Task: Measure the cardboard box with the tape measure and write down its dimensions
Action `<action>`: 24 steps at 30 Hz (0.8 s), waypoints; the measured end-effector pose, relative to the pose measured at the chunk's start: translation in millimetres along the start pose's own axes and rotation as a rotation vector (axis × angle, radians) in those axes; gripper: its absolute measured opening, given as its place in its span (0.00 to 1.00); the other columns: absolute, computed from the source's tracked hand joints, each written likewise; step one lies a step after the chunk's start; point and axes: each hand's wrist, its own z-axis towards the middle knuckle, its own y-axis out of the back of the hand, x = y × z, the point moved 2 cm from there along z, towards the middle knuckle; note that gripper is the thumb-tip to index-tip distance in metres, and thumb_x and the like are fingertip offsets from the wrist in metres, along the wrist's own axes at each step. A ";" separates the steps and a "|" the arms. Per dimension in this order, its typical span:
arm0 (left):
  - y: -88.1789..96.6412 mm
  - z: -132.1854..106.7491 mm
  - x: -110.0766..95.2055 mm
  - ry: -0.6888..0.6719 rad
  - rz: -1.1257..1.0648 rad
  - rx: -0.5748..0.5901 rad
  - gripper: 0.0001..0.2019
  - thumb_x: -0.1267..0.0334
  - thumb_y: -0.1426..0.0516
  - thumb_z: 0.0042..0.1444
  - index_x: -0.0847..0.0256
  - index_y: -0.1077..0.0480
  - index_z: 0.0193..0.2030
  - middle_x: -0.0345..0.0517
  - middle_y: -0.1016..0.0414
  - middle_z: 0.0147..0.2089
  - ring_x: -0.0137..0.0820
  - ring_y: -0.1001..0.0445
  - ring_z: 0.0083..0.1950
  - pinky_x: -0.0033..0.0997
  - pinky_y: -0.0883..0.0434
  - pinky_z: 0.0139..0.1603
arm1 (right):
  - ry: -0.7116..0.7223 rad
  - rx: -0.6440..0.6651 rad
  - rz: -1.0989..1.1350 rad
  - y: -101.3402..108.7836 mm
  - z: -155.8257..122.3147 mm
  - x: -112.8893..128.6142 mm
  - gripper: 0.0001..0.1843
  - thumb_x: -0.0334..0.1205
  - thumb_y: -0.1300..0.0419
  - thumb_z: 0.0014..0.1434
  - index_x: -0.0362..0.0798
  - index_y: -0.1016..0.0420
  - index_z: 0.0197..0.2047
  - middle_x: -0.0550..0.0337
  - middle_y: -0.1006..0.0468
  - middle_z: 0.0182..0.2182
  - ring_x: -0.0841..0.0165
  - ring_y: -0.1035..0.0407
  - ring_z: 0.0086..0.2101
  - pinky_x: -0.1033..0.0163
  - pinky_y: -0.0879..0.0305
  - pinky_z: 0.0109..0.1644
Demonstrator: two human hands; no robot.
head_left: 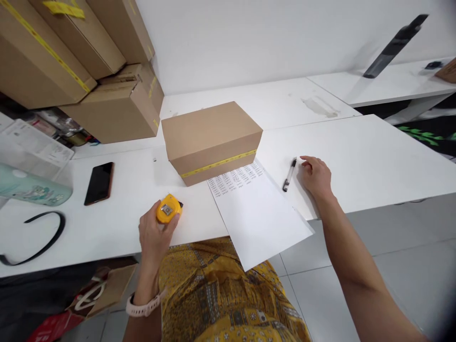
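My left hand (154, 233) is closed around a yellow tape measure (167, 209) at the table's front edge. Its yellow tape runs along the lower front of a brown cardboard box (210, 135) in the middle of the white table (363, 156). My right hand (315, 176) rests on the table with its fingers curled loosely, holding nothing, fingertips just right of a black and silver pen (289, 175). A printed white sheet (258, 211) lies between the hands, its near corner hanging over the table edge.
A black phone (99, 183) lies left of the box. Farther left are a mint green bottle (32, 187), a clear plastic case (33, 147) and a black strap (39, 237). Large cardboard boxes (114, 109) are stacked at the back left. A dark tool (394, 47) leans at the far right.
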 end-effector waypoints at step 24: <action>45.3 -67.7 -88.1 -0.039 -0.805 0.718 0.27 0.56 0.36 0.50 0.55 0.29 0.58 0.49 0.21 0.53 0.41 0.22 0.48 0.37 0.25 0.48 | -0.183 1.021 1.158 65.7 -133.4 211.2 0.18 0.55 0.31 0.58 0.50 0.22 0.42 0.60 0.24 0.34 0.70 0.33 0.33 0.60 0.33 0.40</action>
